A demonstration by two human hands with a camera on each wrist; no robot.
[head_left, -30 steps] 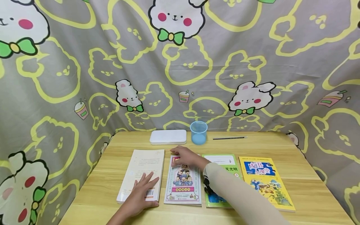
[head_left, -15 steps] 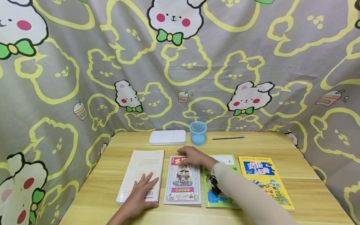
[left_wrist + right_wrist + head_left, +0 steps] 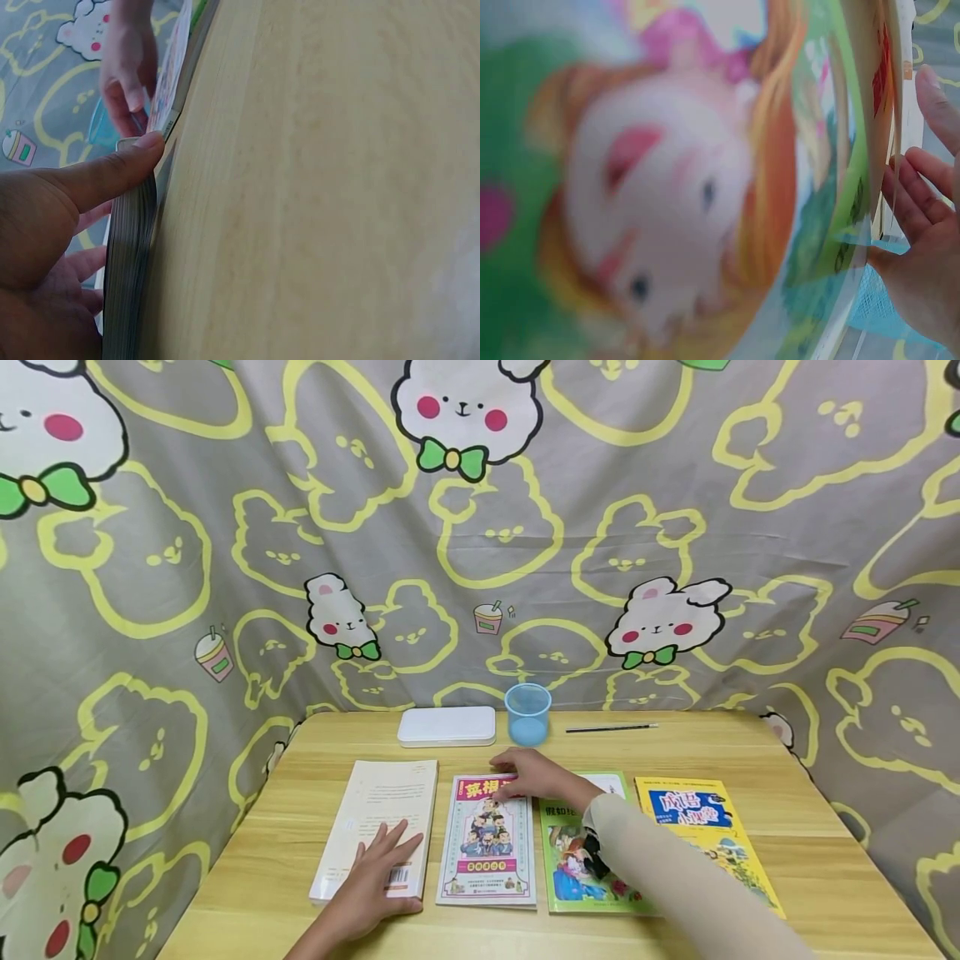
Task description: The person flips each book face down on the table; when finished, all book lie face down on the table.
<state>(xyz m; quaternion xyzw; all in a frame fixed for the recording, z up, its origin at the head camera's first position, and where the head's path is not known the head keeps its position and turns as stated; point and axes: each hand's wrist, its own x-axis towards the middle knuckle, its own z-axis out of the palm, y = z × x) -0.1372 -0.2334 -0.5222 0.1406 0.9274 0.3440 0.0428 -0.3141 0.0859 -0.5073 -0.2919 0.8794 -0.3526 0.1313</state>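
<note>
A thick cream-white book [image 3: 386,797] lies on the left side of the wooden table. My left hand [image 3: 367,881] rests on its lower part with the fingers spread; in the left wrist view the thumb [image 3: 112,172] lies along the book's edge. To its right is a pink-and-white book [image 3: 487,847] with cartoon figures. Over that book's top right corner hovers or rests my right hand [image 3: 536,777], fingers loosely bent; contact is hard to tell. Beneath the right wrist lies a green picture book [image 3: 566,860], partly hidden by the sleeve.
Farthest right is a yellow book [image 3: 686,814], partly covered by the right sleeve. Along the table's back stand a white case [image 3: 446,727] and a blue mesh cup [image 3: 528,718], with a dark pencil [image 3: 611,727] lying beside them. Patterned curtain cloth [image 3: 450,543] surrounds the table.
My right hand has slid rightward along the top of the pink book, uncovering more of its title. The left hand has stayed on the thick book.
</note>
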